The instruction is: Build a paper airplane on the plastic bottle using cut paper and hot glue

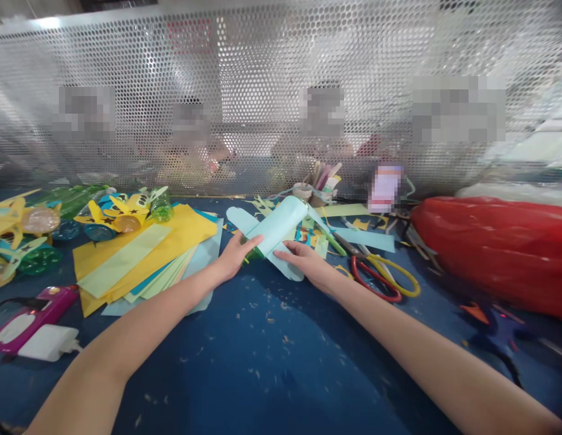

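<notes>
A plastic bottle wrapped in pale blue paper, with pale blue paper wings, lies tilted on the blue table. My left hand grips its near, green end with the fingers curled round it. My right hand rests on the near paper wing, fingers flat and pressed against the paper. Both forearms reach in from the bottom corners.
A stack of yellow, green and blue paper sheets lies at left, with finished bottle planes behind it. Scissors with red and yellow handles lie right of my hands. A red plastic bag, a pink phone and charger, and a perforated metal screen with people behind it.
</notes>
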Demonstrator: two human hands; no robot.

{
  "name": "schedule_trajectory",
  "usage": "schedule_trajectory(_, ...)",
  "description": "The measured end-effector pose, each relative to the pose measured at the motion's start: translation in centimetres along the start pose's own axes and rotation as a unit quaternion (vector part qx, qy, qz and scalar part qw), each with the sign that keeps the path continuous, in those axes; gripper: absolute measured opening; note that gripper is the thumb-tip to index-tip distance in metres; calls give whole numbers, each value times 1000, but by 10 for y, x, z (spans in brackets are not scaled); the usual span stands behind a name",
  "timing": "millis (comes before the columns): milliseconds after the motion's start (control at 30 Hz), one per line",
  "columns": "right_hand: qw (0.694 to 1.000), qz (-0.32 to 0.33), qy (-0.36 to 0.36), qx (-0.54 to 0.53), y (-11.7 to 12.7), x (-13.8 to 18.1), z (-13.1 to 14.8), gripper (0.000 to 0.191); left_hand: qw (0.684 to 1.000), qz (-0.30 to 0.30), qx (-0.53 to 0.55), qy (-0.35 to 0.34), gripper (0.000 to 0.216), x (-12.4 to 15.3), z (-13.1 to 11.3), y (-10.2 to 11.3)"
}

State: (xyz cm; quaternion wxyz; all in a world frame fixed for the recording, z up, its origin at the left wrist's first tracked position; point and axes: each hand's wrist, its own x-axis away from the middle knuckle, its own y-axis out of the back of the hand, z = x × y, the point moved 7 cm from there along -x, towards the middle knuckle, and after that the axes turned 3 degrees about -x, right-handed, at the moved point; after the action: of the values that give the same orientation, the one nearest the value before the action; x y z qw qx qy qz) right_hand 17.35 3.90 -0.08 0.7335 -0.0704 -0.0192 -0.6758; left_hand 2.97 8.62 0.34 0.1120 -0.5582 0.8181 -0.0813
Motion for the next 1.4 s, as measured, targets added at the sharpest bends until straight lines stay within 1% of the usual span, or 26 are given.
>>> schedule_trajectory(100,1000,4,4,5,0,0,-1,29,1000,-13,-15,1,47,0,1,3)
schedule_trajectory(167,1000,-13,-7,8,4,-2,-2,28,1000,-9,-7,1,42,0,0,2)
schedule_trajectory(200,999,-31,-8,5,8,-3,-1,30,1000,-5,1,3,40,0,0,1)
schedule_trajectory(233,998,-60,0,-3,16,-5,1,34,1000,0,11,5,38,-1,0,0)
schedule_trajectory(300,988,-144,51,-25,36,-7,13,38,1000,8,23,14,38,-1,0,-1)
schedule_trajectory(367,964,-234,122,-40,61,-6,28,36,1000,9,19,22,40,-1,1,-1)
schedule_trajectory(400,951,-268,151,-41,71,-4,34,37,1000,10,12,24,41,-2,2,-1)
schedule_trajectory(433,941,-289,170,-39,79,-4,39,40,1000,12,3,23,42,-2,3,-1)
schedule_trajectory(467,938,-294,178,-34,85,-4,41,43,1000,17,-9,17,43,-3,3,-1)
schedule_trajectory(533,943,-282,175,-26,90,-8,41,45,999,29,-36,-2,46,-4,3,-2)
schedule_trajectory(667,952,-252,171,-31,89,-15,32,43,994,54,-90,-36,52,-5,1,-3)
schedule_trajectory(800,951,-250,181,-34,87,-17,27,38,989,60,-126,-45,53,-4,-1,-5)
schedule_trajectory(1000,952,-257,160,-47,89,-18,23,36,985,80,-142,-52,58,1,-5,-10)
schedule_trajectory(1067,949,-264,157,-65,91,-17,21,35,986,82,-126,-66,58,1,-7,-11)
schedule_trajectory(1133,946,-274,150,-85,94,-18,18,34,991,65,-101,-66,57,-1,-6,-9)
schedule_trajectory(1267,941,-283,146,-114,97,-19,14,31,1000,4,-10,-1,57,-6,2,2)
schedule_trajectory(1400,941,-280,138,-129,96,-21,12,29,995,-20,91,40,38,-7,5,5)
